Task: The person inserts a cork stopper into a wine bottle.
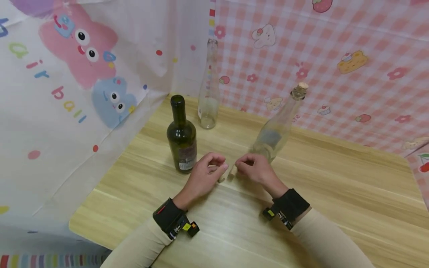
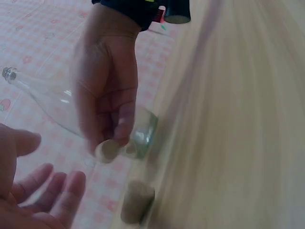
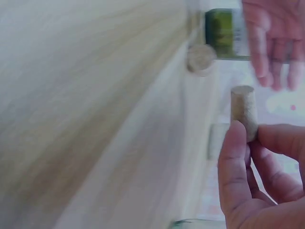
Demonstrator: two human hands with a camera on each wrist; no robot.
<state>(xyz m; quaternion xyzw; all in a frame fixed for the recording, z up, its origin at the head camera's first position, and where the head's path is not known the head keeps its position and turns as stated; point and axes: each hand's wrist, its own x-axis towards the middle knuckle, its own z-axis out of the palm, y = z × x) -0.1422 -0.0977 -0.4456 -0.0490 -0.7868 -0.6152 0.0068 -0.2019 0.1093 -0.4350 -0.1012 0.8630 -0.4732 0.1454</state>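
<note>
In my right hand a short cork is pinched between thumb and fingers, just above the table. My left hand is beside it with relaxed, slightly bent fingers and nothing in its grasp. A second cork lies on the table under the left hand, partly covered by it in the head view. Directly behind the right hand stands a clear glass bottle with a cork stopper in its mouth. A dark green wine bottle, with no stopper in its neck, stands just left of the left hand.
Another clear bottle, uncorked, stands at the back corner of the wooden table. Printed cloths hang close behind the table, pink checked at the back and white at the left.
</note>
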